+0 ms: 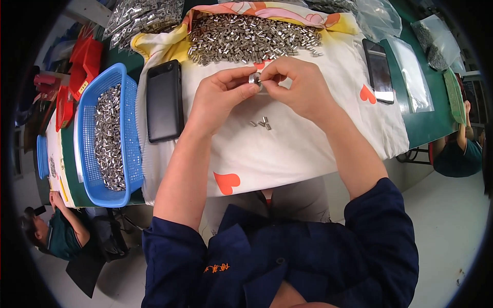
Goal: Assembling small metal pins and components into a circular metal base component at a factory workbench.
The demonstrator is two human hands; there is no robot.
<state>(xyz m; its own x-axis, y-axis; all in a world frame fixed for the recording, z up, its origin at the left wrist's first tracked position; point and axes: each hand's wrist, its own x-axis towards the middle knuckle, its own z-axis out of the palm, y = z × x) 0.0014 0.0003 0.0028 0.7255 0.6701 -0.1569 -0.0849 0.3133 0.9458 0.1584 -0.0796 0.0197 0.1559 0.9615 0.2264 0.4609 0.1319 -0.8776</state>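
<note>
My left hand (pixel 218 97) pinches a round shiny metal piece with a dark centre (pixel 253 78) between thumb and fingers, above the white cloth (pixel 303 143). Close against it, my right hand (pixel 300 84) has its thumb and index finger pressed together at the piece's right side. Whatever those fingertips hold is too small and covered to name. Just beyond both hands spreads a heap of small silvery metal cylinders (pixel 246 38). Several loose cylinders (pixel 263 122) lie on the cloth nearer to me, below the hands.
Left of the cloth's middle lies a black rectangular case (pixel 164 101); beyond it stands a blue basket (pixel 132 159) holding many cylinders. A phone (pixel 378 72) and clear plastic bags (pixel 411 74) are at right. Red bins (pixel 84 61) stand far left. Other people sit at both sides.
</note>
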